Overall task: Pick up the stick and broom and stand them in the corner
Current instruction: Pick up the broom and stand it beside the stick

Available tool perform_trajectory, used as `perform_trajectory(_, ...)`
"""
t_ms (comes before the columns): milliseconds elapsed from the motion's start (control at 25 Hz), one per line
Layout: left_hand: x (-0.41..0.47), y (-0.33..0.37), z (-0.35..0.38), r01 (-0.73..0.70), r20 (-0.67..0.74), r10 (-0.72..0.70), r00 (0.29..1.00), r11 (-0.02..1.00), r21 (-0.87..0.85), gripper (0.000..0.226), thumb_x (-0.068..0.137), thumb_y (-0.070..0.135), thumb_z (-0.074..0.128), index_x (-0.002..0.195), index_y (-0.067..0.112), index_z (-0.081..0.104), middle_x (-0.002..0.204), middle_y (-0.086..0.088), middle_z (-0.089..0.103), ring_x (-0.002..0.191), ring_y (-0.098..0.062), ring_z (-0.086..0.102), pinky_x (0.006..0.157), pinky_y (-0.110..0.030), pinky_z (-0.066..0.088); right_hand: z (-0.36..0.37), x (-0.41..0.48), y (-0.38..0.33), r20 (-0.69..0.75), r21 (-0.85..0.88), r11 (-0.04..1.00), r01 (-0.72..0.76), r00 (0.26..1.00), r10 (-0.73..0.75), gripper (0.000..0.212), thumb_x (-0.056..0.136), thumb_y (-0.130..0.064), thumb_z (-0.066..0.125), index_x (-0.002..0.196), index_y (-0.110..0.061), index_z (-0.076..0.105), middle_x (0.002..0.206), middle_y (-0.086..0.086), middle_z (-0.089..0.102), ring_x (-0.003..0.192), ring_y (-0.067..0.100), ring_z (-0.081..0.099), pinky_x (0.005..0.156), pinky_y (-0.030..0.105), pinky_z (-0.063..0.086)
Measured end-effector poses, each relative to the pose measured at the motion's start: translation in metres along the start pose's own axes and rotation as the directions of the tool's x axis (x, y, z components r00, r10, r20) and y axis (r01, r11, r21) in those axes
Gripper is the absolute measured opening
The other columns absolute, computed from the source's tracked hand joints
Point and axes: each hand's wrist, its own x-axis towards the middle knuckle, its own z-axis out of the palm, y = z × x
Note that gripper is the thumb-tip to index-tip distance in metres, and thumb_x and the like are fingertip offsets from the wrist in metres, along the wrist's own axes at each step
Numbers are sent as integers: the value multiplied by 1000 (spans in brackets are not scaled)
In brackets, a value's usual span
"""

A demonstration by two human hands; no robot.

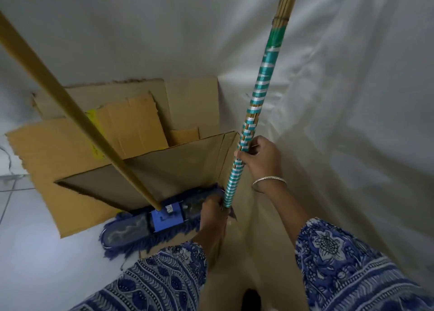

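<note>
The broom has a handle wound in teal and white tape and stands nearly upright in the corner, its bristle end running out of view at the top. My right hand grips the handle at mid height. My left hand is closed around its bottom end near the floor. The stick, a long yellow pole, leans up to the left from a blue mop head resting on the floor just left of the broom's base.
Flattened cardboard sheets lean against the wall behind the mop, and another sheet covers the floor under my hands. White cloth drapes both walls of the corner. Pale floor tiles show at the left.
</note>
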Motion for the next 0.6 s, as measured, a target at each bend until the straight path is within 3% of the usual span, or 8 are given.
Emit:
perform_trajectory(160, 38, 2, 16, 100, -60, -101, 993, 995, -7, 15, 81, 3, 52, 86, -5, 63, 92, -23, 70, 72, -26, 57, 57, -24, 32, 21, 40, 21, 149, -36, 998, 46, 988, -40, 16, 71, -8, 72, 83, -9, 61, 87, 5, 70, 71, 12, 60, 66, 21, 49)
perform_trajectory(400, 81, 14, 32, 181, -128, -177, 976, 983, 17, 25, 83, 6, 51, 103, -4, 61, 107, -24, 67, 98, -38, 61, 77, -42, 49, 43, 81, 32, 107, -132, 988, 78, 992, -64, 27, 75, -10, 70, 101, -1, 66, 106, 15, 71, 95, 27, 67, 77, 26, 48)
perform_trajectory(600, 89, 9, 37, 194, -158, -195, 968, 981, -22, 28, 84, 7, 48, 108, -1, 60, 110, -24, 66, 100, -38, 61, 75, -38, 48, 54, 80, 40, 58, -149, 978, 144, 989, -136, 32, 76, -14, 70, 105, -4, 61, 109, 14, 70, 99, 27, 67, 83, 38, 56)
